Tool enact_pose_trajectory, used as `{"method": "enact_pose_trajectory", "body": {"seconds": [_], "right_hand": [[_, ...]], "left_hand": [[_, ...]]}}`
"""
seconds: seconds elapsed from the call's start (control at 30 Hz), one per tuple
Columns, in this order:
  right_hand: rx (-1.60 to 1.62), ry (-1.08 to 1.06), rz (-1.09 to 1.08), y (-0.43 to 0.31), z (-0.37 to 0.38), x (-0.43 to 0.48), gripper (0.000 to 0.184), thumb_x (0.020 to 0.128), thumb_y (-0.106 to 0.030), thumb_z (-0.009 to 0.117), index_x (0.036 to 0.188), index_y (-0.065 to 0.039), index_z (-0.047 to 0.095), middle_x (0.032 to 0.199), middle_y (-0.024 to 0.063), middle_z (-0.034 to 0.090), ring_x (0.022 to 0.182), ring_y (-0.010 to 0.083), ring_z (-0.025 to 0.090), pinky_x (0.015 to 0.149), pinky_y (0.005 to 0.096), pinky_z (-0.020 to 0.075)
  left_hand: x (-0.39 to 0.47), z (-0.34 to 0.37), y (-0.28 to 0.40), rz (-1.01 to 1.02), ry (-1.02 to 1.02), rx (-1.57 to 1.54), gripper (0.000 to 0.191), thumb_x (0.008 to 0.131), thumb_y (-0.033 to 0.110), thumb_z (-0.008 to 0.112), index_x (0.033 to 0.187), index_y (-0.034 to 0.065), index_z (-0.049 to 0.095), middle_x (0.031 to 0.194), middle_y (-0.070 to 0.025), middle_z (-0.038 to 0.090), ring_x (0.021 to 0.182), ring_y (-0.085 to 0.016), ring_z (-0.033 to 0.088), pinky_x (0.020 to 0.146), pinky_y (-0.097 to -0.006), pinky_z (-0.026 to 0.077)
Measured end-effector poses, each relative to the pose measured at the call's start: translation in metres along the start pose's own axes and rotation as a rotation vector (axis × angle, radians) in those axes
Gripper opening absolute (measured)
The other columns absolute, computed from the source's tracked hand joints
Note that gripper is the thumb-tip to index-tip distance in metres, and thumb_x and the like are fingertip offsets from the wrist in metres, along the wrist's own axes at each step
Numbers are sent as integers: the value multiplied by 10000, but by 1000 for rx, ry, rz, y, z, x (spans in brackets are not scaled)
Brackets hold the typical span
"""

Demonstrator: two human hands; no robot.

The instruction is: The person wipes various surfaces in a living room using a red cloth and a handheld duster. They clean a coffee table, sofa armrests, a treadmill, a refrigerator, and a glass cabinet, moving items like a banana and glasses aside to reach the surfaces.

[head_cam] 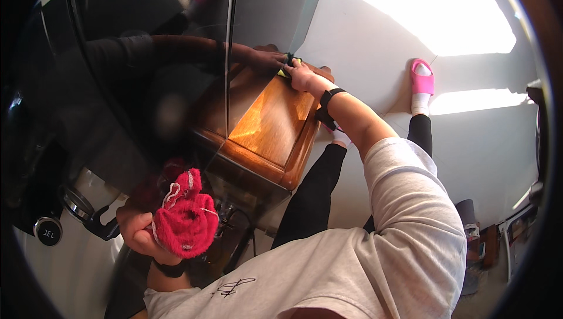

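My left hand (143, 231), low on the left, grips a bunched red fluffy cloth (187, 226) with white stitching along its edges. My right arm reaches away from me. At its end, my right hand (301, 76) presses a small yellow-and-black thing (283, 72), probably a cloth, at the edge of a glossy black panel (189, 77). Most of that small thing is hidden under my fingers. The panel mirrors my right arm and the red cloth. Below my right hand is a brown wooden piece of furniture (277, 121) with a framed top, standing against the panel.
A kettle or pot with a black handle (107, 226) stands near my left hand, beside a round digital display (47, 231). A dark cable (254, 235) hangs near my waist. Pink slippers (423, 82) are on my feet on the pale tiled floor (360, 50). Blurred items lie at the lower right.
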State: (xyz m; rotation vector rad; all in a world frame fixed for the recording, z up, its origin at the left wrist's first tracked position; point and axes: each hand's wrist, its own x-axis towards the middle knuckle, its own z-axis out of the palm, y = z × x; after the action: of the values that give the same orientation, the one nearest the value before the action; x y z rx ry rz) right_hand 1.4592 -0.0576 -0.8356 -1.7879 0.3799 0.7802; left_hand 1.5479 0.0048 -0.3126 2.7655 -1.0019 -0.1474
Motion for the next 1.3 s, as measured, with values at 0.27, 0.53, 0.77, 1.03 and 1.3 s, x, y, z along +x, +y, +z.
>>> {"method": "enact_pose_trajectory", "body": {"seconds": [0.27,0.53,0.77,1.03,1.3], "right_hand": [[31,-296,-450,-68,-31,-46,522,840,-159,593,1354,-68,573,1390,201,548,1337,373,477,1117,429,403],[108,-163,-872,-63,-32,-110,570,875,-48,557,1436,-141,522,1528,134,440,1433,285,392,1199,367,314],[37,-292,-54,44,-21,-22,660,878,-73,483,1475,-356,479,1555,106,356,1434,368,345,1181,436,319],[-234,-190,-53,22,-31,-31,575,879,-146,575,1439,-265,528,1351,178,495,1291,381,476,1050,459,443],[-128,-158,-197,-14,-29,-34,512,855,-214,637,1361,-284,600,1298,188,545,1227,390,532,991,453,489]], "left_hand": [[0,2,0,17,-9,-72,413,1077,415,334,969,85,557,886,-73,514,809,-191,496,747,-344,434],[-5,-7,-4,-34,-35,-24,413,1078,427,331,986,90,552,901,-72,509,818,-187,492,754,-345,432],[-8,-4,-3,12,-10,28,425,1084,422,303,981,86,542,900,-77,512,825,-191,493,759,-341,437],[-5,-3,-3,-33,-56,-106,438,1087,423,269,998,79,527,934,-87,522,875,-205,522,810,-345,474],[-7,-3,-6,59,3,31,408,1082,401,294,1003,82,535,928,-80,514,837,-197,503,764,-342,446]]}}
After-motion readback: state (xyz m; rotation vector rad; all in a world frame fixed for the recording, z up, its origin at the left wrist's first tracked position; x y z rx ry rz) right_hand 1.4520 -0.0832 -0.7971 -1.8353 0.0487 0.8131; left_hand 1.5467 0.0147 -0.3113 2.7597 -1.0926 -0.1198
